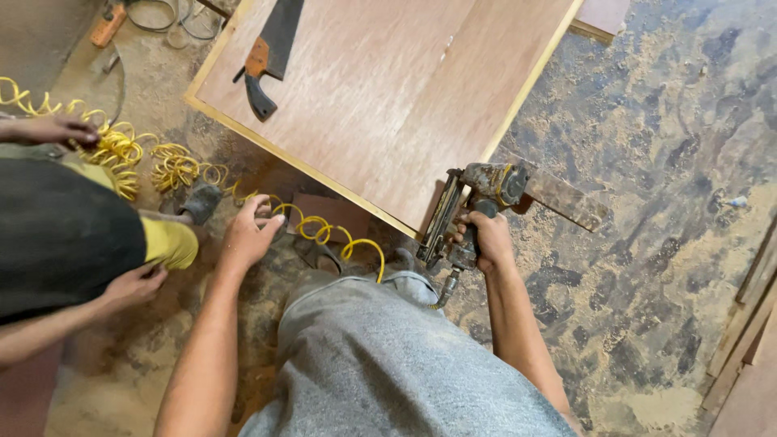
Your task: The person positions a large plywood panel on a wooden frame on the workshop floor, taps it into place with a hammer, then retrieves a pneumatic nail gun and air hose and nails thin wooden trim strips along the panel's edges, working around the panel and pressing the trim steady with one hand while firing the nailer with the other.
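My right hand (484, 239) grips the handle of a worn pneumatic nail gun (473, 202), held against the near corner of a large plywood panel (388, 89) with a pale wood edge strip. My left hand (249, 233) reaches down to the floor and closes on the coiled yellow air hose (328, 233) that runs to the gun. My grey-trousered knee sits between both arms.
A handsaw (271, 48) lies on the panel's far left corner. A co-worker in black and yellow crouches at the left, one hand (58, 129) on the hose coils (121, 154), the other hand (133, 285) low. Sawdust covers the floor; boards lean at the right edge (745, 324).
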`<state>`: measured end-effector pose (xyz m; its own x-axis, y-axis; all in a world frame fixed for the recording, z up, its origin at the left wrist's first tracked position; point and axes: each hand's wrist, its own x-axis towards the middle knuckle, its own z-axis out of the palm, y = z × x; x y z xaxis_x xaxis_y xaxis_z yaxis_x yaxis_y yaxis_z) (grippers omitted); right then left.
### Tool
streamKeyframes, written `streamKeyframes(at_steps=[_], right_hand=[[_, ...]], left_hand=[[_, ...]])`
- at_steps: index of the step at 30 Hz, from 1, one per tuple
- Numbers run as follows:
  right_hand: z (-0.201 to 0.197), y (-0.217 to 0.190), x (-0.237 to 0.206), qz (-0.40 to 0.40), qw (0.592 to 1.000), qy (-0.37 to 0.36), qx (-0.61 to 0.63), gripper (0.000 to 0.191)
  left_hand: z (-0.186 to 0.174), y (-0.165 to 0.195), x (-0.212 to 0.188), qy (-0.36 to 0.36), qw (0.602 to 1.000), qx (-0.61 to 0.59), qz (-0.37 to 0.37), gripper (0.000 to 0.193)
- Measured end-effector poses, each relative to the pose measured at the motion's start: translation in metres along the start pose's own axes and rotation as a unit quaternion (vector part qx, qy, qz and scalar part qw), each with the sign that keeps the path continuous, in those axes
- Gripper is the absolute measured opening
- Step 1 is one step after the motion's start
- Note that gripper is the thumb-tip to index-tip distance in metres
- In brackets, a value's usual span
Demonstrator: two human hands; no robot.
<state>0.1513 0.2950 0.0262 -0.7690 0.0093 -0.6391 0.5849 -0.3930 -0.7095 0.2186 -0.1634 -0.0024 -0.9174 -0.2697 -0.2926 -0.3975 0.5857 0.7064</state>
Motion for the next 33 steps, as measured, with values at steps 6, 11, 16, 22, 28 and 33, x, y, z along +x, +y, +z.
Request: streamKeyframes(at_steps=[6,11,16,22,28,33], right_hand=[[0.022,0.009,0.011,-0.009,1.0,0.01,-0.025,0.007],[0.044,0.023,0.029,-0.001,0.996,0.067,0.054,0.007],[0.062,0.025,0.025,-0.01,0.984,0.115,0.132,0.007],[0.105,0.02,0.006,-0.029,0.983,0.145,0.11,0.006],[0.184,0.034,0.006,-0.087,0.991,0.085,0.049,0.022],[0.274,0.056,0.035,-0.079,0.993,0.065,0.052,0.012]], left_hand=[[-0.007,0.007,0.009,-0.022,1.0,0.007,0.014,0.057],[-0.007,0.0,0.01,-0.045,0.997,-0.014,0.064,0.056],[-0.022,-0.011,0.017,-0.053,0.993,0.004,0.109,0.052],[-0.04,-0.022,0.053,-0.046,0.996,-0.049,0.054,0.055],[-0.066,-0.056,0.122,-0.039,0.995,-0.094,0.012,0.054],[-0.109,-0.118,0.201,-0.037,0.988,-0.147,-0.006,0.055]])
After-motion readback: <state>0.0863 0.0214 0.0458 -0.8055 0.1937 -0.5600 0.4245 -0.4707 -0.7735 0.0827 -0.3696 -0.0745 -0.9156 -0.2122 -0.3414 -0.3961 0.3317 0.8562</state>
